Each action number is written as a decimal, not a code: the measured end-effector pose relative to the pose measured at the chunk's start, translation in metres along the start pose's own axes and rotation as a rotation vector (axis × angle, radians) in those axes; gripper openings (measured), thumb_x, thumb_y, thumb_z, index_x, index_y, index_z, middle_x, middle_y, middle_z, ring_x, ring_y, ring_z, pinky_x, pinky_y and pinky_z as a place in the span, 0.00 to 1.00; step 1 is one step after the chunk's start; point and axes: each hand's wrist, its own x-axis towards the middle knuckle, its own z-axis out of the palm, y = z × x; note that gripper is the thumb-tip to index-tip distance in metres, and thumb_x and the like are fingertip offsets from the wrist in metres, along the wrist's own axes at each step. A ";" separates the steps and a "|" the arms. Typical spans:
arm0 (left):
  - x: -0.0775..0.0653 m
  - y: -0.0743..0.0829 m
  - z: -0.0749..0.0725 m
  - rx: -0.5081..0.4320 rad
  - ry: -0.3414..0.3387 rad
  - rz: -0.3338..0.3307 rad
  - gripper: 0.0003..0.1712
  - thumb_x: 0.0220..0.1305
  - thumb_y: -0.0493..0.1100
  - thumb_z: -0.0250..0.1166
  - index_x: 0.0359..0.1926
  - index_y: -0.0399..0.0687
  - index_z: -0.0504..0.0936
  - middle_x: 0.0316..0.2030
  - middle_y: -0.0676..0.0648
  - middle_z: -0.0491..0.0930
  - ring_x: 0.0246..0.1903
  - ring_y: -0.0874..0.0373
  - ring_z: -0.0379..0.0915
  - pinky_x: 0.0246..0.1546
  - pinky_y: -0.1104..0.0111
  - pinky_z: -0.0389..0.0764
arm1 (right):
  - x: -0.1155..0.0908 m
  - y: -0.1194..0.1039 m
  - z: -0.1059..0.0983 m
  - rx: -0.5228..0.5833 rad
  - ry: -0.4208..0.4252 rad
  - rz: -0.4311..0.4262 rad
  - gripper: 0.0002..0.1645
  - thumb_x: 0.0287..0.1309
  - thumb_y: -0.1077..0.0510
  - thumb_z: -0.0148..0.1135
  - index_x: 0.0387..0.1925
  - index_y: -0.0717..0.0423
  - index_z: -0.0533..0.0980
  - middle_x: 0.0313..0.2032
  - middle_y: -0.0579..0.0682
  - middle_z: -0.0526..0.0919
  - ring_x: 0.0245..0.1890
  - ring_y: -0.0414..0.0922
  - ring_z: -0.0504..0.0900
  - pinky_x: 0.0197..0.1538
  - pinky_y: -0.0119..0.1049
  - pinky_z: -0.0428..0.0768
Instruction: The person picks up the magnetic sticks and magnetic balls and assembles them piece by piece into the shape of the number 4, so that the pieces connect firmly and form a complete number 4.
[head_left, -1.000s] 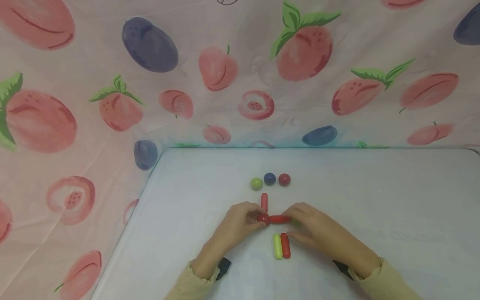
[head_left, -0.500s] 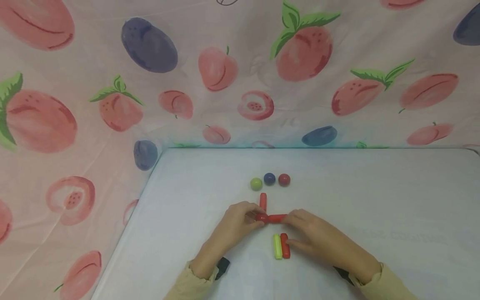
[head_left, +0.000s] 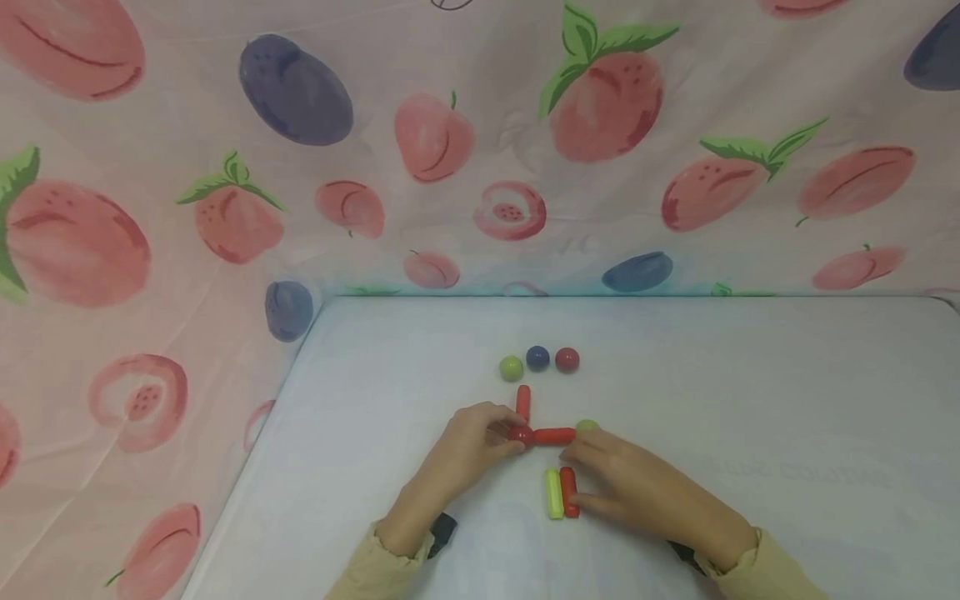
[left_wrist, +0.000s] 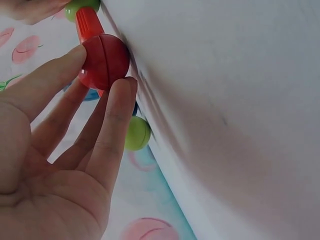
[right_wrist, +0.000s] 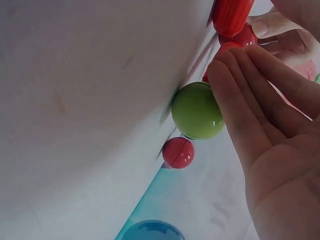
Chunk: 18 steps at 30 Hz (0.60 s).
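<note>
My left hand (head_left: 476,442) pinches a glossy red ball (left_wrist: 106,62) between thumb and fingertips. From this ball one red ribbed stick (head_left: 555,436) runs right, to a green ball (head_left: 587,426). Another red stick (head_left: 523,402) points away from me at the ball's far side. My right hand (head_left: 630,475) has its fingers extended beside the green ball, as the right wrist view shows. Its thumb overlaps a loose red stick (head_left: 567,479) in the head view. Side by side with that stick lies a yellow-green stick (head_left: 553,493).
Beyond the joined pieces, a green ball (head_left: 512,368), a blue ball (head_left: 537,358) and a red ball (head_left: 567,360) form a row on the white table (head_left: 750,375). A fruit-printed cloth (head_left: 510,125) hangs behind the table and along its left side.
The right hand has slid off the red stick's end toward me, uncovering the green ball. Its thumb has come down over the loose red stick. The left hand keeps its pinch, nearly still.
</note>
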 end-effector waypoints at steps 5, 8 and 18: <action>0.000 0.002 -0.001 0.041 0.004 -0.011 0.16 0.59 0.41 0.73 0.49 0.50 0.86 0.41 0.54 0.85 0.41 0.62 0.80 0.46 0.69 0.82 | 0.000 0.001 0.001 0.017 -0.036 0.008 0.23 0.52 0.45 0.74 0.48 0.48 0.80 0.45 0.39 0.80 0.45 0.37 0.78 0.53 0.38 0.82; 0.000 0.003 -0.001 0.084 0.020 -0.004 0.15 0.58 0.42 0.74 0.48 0.50 0.86 0.39 0.54 0.84 0.40 0.62 0.79 0.45 0.69 0.82 | -0.001 0.003 0.002 0.023 -0.046 0.007 0.24 0.52 0.42 0.74 0.48 0.47 0.81 0.44 0.38 0.79 0.45 0.36 0.78 0.53 0.38 0.82; 0.003 0.013 -0.002 0.142 0.043 -0.004 0.15 0.58 0.45 0.74 0.48 0.53 0.87 0.39 0.54 0.83 0.39 0.59 0.76 0.44 0.69 0.81 | -0.003 0.004 0.004 0.021 -0.040 -0.011 0.25 0.50 0.42 0.75 0.48 0.46 0.80 0.44 0.36 0.78 0.45 0.34 0.77 0.55 0.39 0.81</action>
